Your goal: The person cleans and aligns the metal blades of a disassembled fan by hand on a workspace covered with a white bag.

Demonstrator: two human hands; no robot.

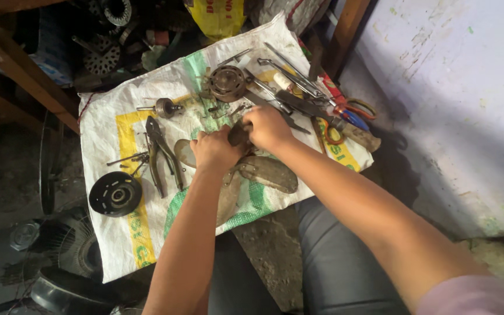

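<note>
Dim, soft daylight from the right; left edge shadowed, slight wide-angle distortion.

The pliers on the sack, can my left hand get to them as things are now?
Probably yes. The pliers lie uncovered just left of the left hand, nothing between them, though that hand now grips the small fan hub.

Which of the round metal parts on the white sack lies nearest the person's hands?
The brownish round motor housing, just above the right hand. The black round disc sits far off, near the woven white sack's left edge.
</note>
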